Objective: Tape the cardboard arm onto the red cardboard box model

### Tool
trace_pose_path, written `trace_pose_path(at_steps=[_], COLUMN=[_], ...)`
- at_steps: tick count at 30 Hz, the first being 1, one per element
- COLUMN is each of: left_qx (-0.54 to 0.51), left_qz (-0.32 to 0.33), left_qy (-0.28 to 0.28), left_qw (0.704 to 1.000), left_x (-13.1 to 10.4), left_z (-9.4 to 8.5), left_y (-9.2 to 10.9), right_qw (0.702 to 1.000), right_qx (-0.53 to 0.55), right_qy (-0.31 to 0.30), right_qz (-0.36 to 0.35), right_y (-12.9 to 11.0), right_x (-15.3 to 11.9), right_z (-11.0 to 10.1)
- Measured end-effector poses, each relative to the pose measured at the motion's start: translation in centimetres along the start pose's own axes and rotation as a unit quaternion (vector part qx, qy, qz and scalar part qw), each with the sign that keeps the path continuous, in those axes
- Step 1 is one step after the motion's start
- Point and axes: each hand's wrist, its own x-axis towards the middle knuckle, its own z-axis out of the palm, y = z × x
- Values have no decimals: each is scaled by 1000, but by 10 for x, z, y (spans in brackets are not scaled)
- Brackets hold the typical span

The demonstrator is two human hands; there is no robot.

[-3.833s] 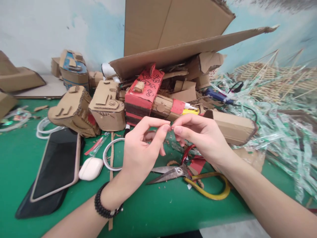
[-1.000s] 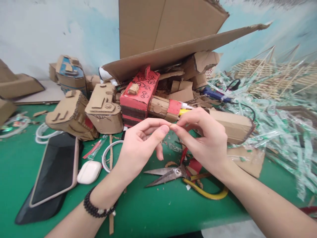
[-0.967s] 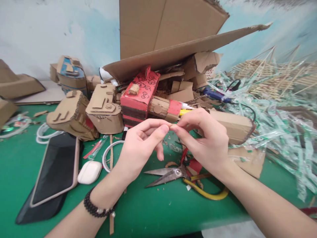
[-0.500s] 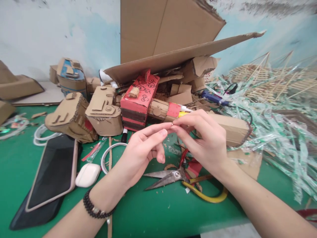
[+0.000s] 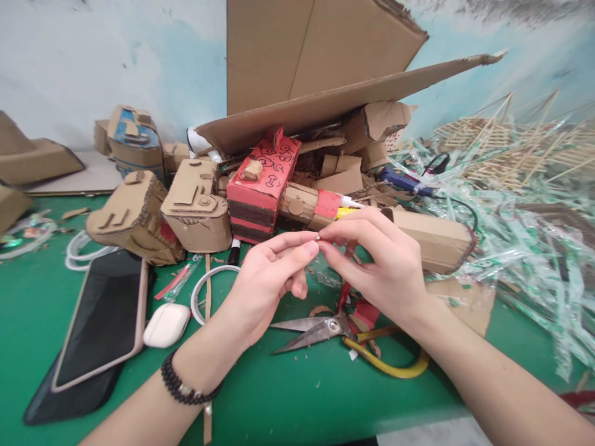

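My left hand (image 5: 276, 275) is raised over the green table, its thumb and index finger pressed together at the tips. My right hand (image 5: 381, 260) meets it there, thumb and index fingertip pinched round a tiny piece too small to name. The fingertips of both hands touch or nearly touch. Below them lie open scissors (image 5: 332, 325) with one red and one yellow handle. Just behind the hands are a red cardboard box (image 5: 263, 186) with black drawings and a cardboard arm (image 5: 302, 201) joined to it.
Two phones (image 5: 102, 316), a white earphone case (image 5: 166, 324) and a white ring (image 5: 199, 291) lie at left. Cardboard pieces (image 5: 198, 204) stand behind. Plastic strips (image 5: 539, 266), a blue glue gun (image 5: 404, 179) and wooden sticks (image 5: 502, 142) fill the right.
The hands stay together; the left thumb has moved closer to the right fingertips, and the right hand has shifted slightly left. The view has moved a little.
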Motion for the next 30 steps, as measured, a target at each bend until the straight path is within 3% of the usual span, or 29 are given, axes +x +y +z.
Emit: trace_pose_path(at_steps=[7,11,15,19,24,27,30], left_qx=[31,75,179,299,453,515,549], left_qz=[5,22,126,203,162,147,153], left_qy=[22,32,61,66,-21,-74,-83], left_qw=[999,996,974,930,877,842,817], left_x=[1,1,-3,-10,-12,-12,-13], left_z=[1,-1,-3,-8,-22,-31,-34], left_y=[0,5,17,29,35,34,33], right_qw=[1000,997,983,978,986,968,949], right_qx=[3,48,130,117,19,-20,-35], right_qy=[-28,-57,-32,-10,-147,-250,-312], right_qz=[-3,31,127,174,73,30,35], right_y=[0,2,6,9,15,20,23], right_x=[-1,-1,-1,-1,-6,-11,-13], right_z=[1,-1,-6,-8,-2,0,-1])
